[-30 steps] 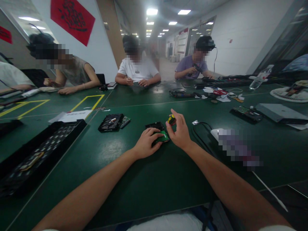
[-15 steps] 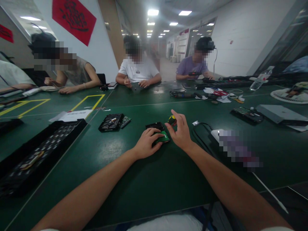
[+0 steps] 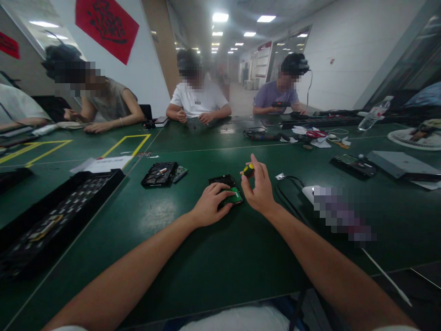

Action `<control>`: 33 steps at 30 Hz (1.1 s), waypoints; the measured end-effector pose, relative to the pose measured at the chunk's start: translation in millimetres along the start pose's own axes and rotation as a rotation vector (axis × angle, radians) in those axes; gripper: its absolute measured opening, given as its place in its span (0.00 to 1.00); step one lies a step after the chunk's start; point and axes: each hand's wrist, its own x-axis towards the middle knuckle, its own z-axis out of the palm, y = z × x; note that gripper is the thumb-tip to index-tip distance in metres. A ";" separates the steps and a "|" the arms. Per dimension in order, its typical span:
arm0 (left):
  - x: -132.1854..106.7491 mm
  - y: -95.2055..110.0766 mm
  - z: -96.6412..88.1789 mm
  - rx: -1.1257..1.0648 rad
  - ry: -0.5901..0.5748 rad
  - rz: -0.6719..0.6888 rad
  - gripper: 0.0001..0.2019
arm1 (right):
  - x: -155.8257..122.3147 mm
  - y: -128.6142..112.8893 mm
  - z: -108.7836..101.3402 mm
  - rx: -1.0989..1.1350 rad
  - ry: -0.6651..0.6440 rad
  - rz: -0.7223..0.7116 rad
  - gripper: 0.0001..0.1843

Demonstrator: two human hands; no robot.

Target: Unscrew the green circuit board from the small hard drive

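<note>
Green circuit board [image 3: 236, 196] sits mid-frame on the counter [image 3: 206, 266], long axis hard to tell under the left hand [image 3: 211, 205], which lies over it, grip unclear. Right hand [image 3: 257, 189], just right of it, pinches a yellow-and-black handle [image 3: 248, 170].

Green table [image 3: 193, 271] with electronic parts spread over it.
At left, 1 long black tray [image 3: 110, 184], a white paper [image 3: 113, 163] at its far end and yellow outlines [image 3: 140, 145] beyond; right of these, 1 black housing [image 3: 156, 177] beside 1 small circuit board [image 3: 180, 174]; in the middle, 1 black-and-green electronic unit [image 3: 236, 196]; at right, a partly blurred white item [image 3: 310, 194] near, 1 black device [image 3: 351, 166] beside 1 grey box [image 3: 401, 164] farther back, and 1 clear bottle [image 3: 374, 116] far off.
</note>
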 end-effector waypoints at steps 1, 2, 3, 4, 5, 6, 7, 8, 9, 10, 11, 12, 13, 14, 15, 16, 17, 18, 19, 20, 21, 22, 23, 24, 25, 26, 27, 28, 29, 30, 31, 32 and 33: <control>0.0 -0.3 0.2 0.001 0.001 0.001 0.19 | -0.1 0.5 0.4 -0.002 0.006 0.006 0.39; 0.0 -0.6 0.5 0.001 0.001 0.002 0.19 | -0.3 1.1 0.9 -0.005 0.014 0.013 0.39; 0.1 -0.9 0.6 0.002 0.002 0.001 0.19 | -0.3 1.8 1.4 -0.005 0.025 0.019 0.39; 0.1 -1.1 0.7 0.001 0.001 -0.001 0.19 | -0.3 2.4 1.7 -0.003 0.035 0.020 0.38; 0.1 -1.2 0.8 0.000 0.002 -0.004 0.19 | -0.1 2.8 1.8 -0.003 0.042 0.013 0.37; 0.1 -1.1 0.8 -0.002 0.002 -0.007 0.19 | 0.2 3.1 1.6 -0.005 0.045 0.001 0.36; 0.0 -1.0 0.7 -0.004 0.004 -0.009 0.19 | 0.6 3.1 1.3 -0.012 0.047 -0.016 0.35; 0.0 -0.8 0.6 -0.006 0.005 -0.010 0.19 | 1.1 2.9 0.8 -0.023 0.046 -0.033 0.33; -0.1 -0.6 0.5 -0.007 0.005 -0.008 0.19 | 1.5 2.4 0.3 -0.033 0.044 -0.048 0.32; -0.2 -0.4 0.3 -0.007 0.004 -0.007 0.19 | 1.8 1.9 -0.3 -0.040 0.041 -0.057 0.32; -0.2 -0.3 0.2 -0.006 0.003 -0.006 0.19 | 2.0 1.2 -0.8 -0.040 0.036 -0.059 0.32; -0.3 -0.3 0.2 -0.004 0.001 -0.005 0.19 | 2.1 0.6 -1.1 -0.036 0.032 -0.057 0.33; -0.3 -0.4 0.3 -0.001 0.000 -0.005 0.19 | 2.0 0.2 -1.3 -0.029 0.025 -0.054 0.33; -0.3 -0.7 0.4 0.000 -0.001 -0.005 0.19 | 1.9 -0.1 -1.3 -0.021 0.017 -0.049 0.34; -0.2 -1.0 0.7 0.002 -0.002 -0.005 0.19 | 1.7 -0.2 -1.1 -0.016 0.011 -0.045 0.35; -0.2 -1.5 1.0 0.002 -0.003 -0.005 0.19 | 1.6 -0.1 -0.9 -0.014 0.007 -0.041 0.35; -0.2 -1.9 1.3 0.001 -0.003 -0.005 0.20 | 1.5 0.2 -0.7 -0.018 0.007 -0.038 0.35; -0.2 -2.2 1.5 0.001 -0.004 -0.005 0.20 | 1.4 0.5 -0.5 -0.024 0.009 -0.037 0.35; -0.1 -2.4 1.7 0.001 -0.003 -0.005 0.20 | 1.5 0.8 -0.4 -0.031 0.011 -0.036 0.35; -0.2 -2.5 1.8 0.000 -0.002 -0.005 0.20 | 1.6 1.1 -0.4 -0.037 0.013 -0.036 0.35; -0.2 -2.6 1.8 0.000 -0.002 -0.006 0.19 | 1.6 1.3 -0.5 -0.041 0.013 -0.036 0.34; -0.2 -2.5 1.8 -0.001 -0.001 -0.008 0.19 | 1.7 1.3 -0.6 -0.042 0.012 -0.036 0.34; -0.2 -2.5 1.7 -0.002 -0.002 -0.009 0.19 | 1.7 1.3 -0.7 -0.042 0.010 -0.037 0.35; -0.3 -2.4 1.6 -0.004 -0.002 -0.009 0.19 | 1.7 1.2 -0.8 -0.041 0.009 -0.037 0.35; -0.3 -2.5 1.5 -0.005 -0.002 -0.010 0.20 | 1.7 1.1 -0.8 -0.041 0.008 -0.038 0.36; -0.4 -2.5 1.5 -0.005 -0.004 -0.010 0.20 | 1.6 0.9 -0.8 -0.044 0.007 -0.039 0.36; -0.4 -2.6 1.5 -0.006 -0.005 -0.010 0.20 | 1.5 0.8 -0.8 -0.047 0.006 -0.041 0.37; -0.5 -2.6 1.5 -0.006 -0.005 -0.009 0.20 | 1.5 0.7 -0.8 -0.051 0.007 -0.043 0.37; -0.5 -2.6 1.5 -0.005 -0.006 -0.008 0.20 | 1.5 0.6 -0.7 -0.056 0.008 -0.044 0.36; -0.5 -2.4 1.4 -0.004 -0.006 -0.008 0.20 | 1.6 0.5 -0.8 -0.058 0.011 -0.046 0.36; -0.5 -2.2 1.4 -0.002 -0.005 -0.007 0.20 | 1.8 0.4 -0.9 -0.059 0.015 -0.047 0.35; -0.4 -1.8 1.2 0.000 -0.001 -0.007 0.20 | 2.0 0.3 -1.1 -0.057 0.021 -0.048 0.35; -0.4 -1.5 1.1 0.001 0.002 -0.006 0.19 | 2.2 0.3 -1.3 -0.056 0.025 -0.048 0.34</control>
